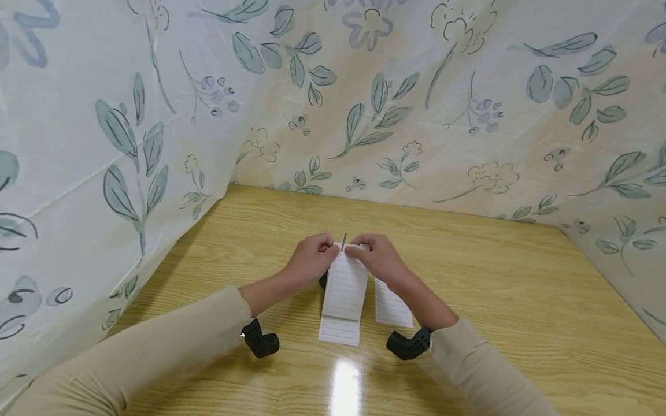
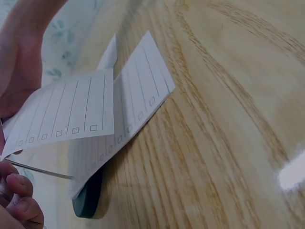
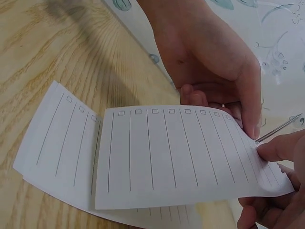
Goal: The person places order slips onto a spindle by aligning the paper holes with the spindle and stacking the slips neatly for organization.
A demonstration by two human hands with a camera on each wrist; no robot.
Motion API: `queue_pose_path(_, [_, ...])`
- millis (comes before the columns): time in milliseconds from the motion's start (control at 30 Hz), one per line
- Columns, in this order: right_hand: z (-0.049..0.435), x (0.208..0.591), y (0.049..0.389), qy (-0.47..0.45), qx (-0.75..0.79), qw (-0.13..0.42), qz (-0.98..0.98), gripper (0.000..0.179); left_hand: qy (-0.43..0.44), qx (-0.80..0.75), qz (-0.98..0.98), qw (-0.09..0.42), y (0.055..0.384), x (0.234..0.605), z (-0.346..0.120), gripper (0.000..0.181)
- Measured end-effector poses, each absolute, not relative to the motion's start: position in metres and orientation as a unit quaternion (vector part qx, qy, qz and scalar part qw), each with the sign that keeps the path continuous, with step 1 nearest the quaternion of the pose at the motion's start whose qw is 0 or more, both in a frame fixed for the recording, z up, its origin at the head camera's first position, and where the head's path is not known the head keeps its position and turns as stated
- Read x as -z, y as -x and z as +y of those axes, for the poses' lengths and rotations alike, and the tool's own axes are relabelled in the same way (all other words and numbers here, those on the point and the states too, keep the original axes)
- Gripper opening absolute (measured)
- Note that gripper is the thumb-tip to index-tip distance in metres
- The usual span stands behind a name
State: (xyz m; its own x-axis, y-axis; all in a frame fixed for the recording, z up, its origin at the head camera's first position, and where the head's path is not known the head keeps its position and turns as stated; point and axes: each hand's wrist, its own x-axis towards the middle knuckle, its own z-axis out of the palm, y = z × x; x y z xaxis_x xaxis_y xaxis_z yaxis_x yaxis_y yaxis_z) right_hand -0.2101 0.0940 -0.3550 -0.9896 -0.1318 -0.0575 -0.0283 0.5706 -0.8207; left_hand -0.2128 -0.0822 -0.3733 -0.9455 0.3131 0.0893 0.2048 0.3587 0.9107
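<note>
My left hand (image 1: 312, 258) and right hand (image 1: 381, 260) pinch the top end of a white lined checklist sheet (image 1: 346, 284), thumbs on its face. Between the thumbs, the thin metal rod of a paper spike (image 1: 343, 242) pokes up past the sheet. In the left wrist view the rod (image 2: 45, 171) runs down from the held sheet (image 2: 71, 107) to lower checklist sheets (image 2: 145, 76), which lie over the spike's dark base (image 2: 89, 196). The right wrist view shows the held sheet (image 3: 152, 152) raised above the lower ones (image 3: 57, 138).
Another lined sheet (image 1: 393, 307) lies on the wooden table (image 1: 494, 300), just right of the spike, partly behind my right forearm. Black wrist devices (image 1: 260, 340) hang under both wrists. Floral cloth (image 1: 364, 115) closes off the back and sides.
</note>
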Motion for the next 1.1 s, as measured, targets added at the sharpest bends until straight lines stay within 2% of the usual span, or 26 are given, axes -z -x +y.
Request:
queue_pose_path(367, [0.095, 0.366, 0.211, 0.046, 0.447, 0.067, 0.891, 0.021, -0.169, -0.515, 0.839, 0.052, 0.216, 0.387, -0.084, 0.018])
queue_pose_path(1100, [0.097, 0.391, 0.211, 0.099, 0.377, 0.033, 0.921, 0.018, -0.184, -0.458, 0.869, 0.043, 0.217, 0.403, -0.089, 0.014])
